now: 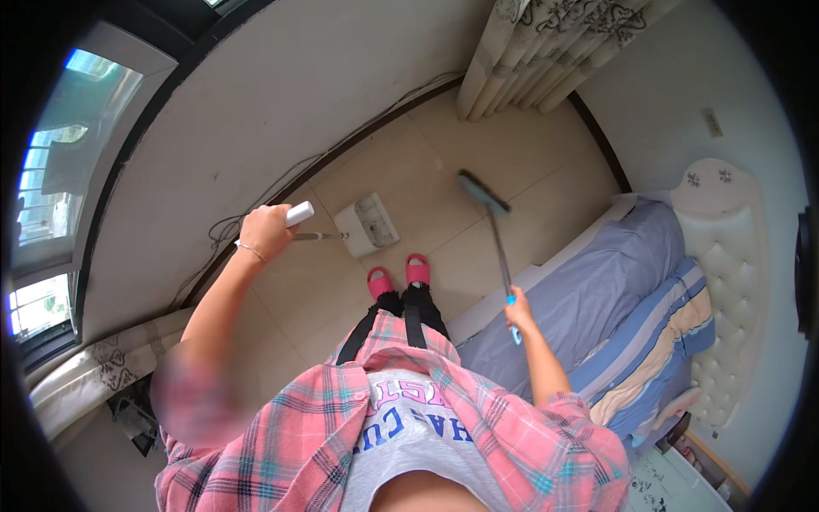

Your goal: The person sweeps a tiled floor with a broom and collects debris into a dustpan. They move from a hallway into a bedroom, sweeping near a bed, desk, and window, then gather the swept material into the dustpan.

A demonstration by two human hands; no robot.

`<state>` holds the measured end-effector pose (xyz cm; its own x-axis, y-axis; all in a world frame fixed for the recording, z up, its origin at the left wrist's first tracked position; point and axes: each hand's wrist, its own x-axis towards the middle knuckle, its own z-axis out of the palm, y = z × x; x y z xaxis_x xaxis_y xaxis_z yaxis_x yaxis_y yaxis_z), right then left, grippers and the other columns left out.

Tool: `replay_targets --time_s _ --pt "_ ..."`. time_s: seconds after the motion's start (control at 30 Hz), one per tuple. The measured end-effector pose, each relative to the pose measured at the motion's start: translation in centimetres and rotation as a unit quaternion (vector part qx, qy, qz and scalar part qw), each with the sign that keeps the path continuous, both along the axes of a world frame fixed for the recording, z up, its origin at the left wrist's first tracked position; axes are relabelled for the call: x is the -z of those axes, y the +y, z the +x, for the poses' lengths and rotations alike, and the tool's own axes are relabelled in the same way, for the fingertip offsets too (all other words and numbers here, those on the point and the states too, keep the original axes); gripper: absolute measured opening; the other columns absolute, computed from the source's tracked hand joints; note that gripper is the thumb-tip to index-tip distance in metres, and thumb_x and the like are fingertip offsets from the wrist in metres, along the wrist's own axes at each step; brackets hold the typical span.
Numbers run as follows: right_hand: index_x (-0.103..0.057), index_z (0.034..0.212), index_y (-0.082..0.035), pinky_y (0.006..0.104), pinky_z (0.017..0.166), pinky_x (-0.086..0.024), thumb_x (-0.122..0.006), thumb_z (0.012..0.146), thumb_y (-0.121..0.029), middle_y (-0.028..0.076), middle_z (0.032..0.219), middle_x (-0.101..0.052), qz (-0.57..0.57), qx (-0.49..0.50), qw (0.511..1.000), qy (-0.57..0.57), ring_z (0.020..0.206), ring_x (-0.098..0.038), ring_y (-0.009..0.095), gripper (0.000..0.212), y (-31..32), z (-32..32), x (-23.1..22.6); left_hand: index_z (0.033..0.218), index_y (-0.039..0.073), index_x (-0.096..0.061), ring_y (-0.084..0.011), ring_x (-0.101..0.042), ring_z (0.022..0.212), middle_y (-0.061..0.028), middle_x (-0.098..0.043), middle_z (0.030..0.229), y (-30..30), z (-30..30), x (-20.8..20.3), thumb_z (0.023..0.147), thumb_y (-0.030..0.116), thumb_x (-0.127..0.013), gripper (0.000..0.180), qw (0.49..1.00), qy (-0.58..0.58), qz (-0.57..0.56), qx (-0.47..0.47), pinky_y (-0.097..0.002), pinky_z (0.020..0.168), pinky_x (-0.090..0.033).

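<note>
My left hand (265, 232) is closed round the white grip of a long-handled dustpan. Its white pan (367, 225) rests on the tiled floor ahead of my feet, with some small dark debris inside. On the other side, my right hand (519, 311) grips the blue-ended handle of a broom (498, 247). The broom's head, blue-grey with dark bristles, is at the floor to the right of the pan and apart from it.
A bed with a grey-blue cover (589, 264) and a padded headboard (727, 294) stands at right. Loose cables (299, 167) run along the left wall's foot. Patterned curtains (529, 60) hang at the far corner. My pink slippers (380, 282) stand behind the pan.
</note>
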<state>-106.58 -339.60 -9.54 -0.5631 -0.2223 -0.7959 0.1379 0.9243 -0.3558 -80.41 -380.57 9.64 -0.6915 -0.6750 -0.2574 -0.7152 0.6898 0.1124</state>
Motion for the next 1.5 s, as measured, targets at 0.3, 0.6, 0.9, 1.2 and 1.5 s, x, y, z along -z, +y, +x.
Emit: replay_targets --time_s 0.3,0.6,0.9,1.2,1.5 --pt "-0.018 0.128 -0.014 0.0385 0.067 -0.045 -0.049 0.064 -0.004 0.022 0.082 -0.057 0.174 -0.228 0.957 0.04 0.08 -0.056 0.034 0.072 -0.6 3.6 8.6 0.066 0.008 -0.055 -0.0297 -0.055 0.059 -0.0128 -0.056 0.061 1.2 -0.9 0.8 0.067 0.018 -0.056 0.009 1.0 -0.007 -0.011 0.011 -0.0378 0.055 -0.044" --pt "-0.035 0.12 -0.017 0.0301 0.035 -0.037 -0.052 0.067 -0.001 0.01 0.061 -0.051 -0.054 -0.11 0.981 -0.148 0.038 -0.045 0.016 0.058 -2.0 6.6 -1.1 0.067 0.009 -0.056 -0.0291 -0.056 0.059 -0.0122 -0.057 0.061 0.7 -0.7 1.2 0.068 0.021 -0.056 0.012 1.0 -0.007 -0.016 -0.004 -0.0375 0.055 -0.045" --pt "-0.026 0.122 -0.015 0.0285 0.03 -0.031 -0.046 0.071 0.003 0.005 0.051 -0.04 -0.065 0.164 0.973 -0.15 0.035 -0.038 0.013 0.058 -1.2 8.5 -1.9 0.068 0.01 -0.057 -0.028 -0.057 0.061 -0.0112 -0.058 0.063 1.3 -0.1 0.5 0.067 0.024 -0.058 0.014 1.0 -0.017 -0.013 -0.008 -0.0371 0.055 -0.045" --pt "-0.024 0.125 -0.012 0.0293 0.029 -0.034 -0.049 0.075 -0.004 0.005 0.049 -0.042 -0.123 0.11 0.977 -0.134 0.034 -0.04 0.014 0.057 -9.1 -1.2 0.2 0.064 0.007 -0.056 -0.0315 -0.055 0.063 -0.0129 -0.058 0.066 -0.3 5.5 0.8 0.068 0.023 -0.057 0.017 0.988 -0.009 -0.025 -0.15 -0.0396 0.056 -0.045" --pt "-0.029 0.119 -0.006 0.0312 0.037 -0.039 -0.044 0.073 -0.006 0.011 0.06 -0.049 -0.085 -0.059 0.995 0.0 0.042 -0.047 0.019 0.048 -26.7 -9.9 8.5 0.066 0.008 -0.058 -0.034 -0.054 0.062 -0.0143 -0.057 0.064 0.1 8.1 -0.8 0.066 0.023 -0.057 0.015 0.967 0.015 -0.023 -0.252 -0.0413 0.056 -0.044"
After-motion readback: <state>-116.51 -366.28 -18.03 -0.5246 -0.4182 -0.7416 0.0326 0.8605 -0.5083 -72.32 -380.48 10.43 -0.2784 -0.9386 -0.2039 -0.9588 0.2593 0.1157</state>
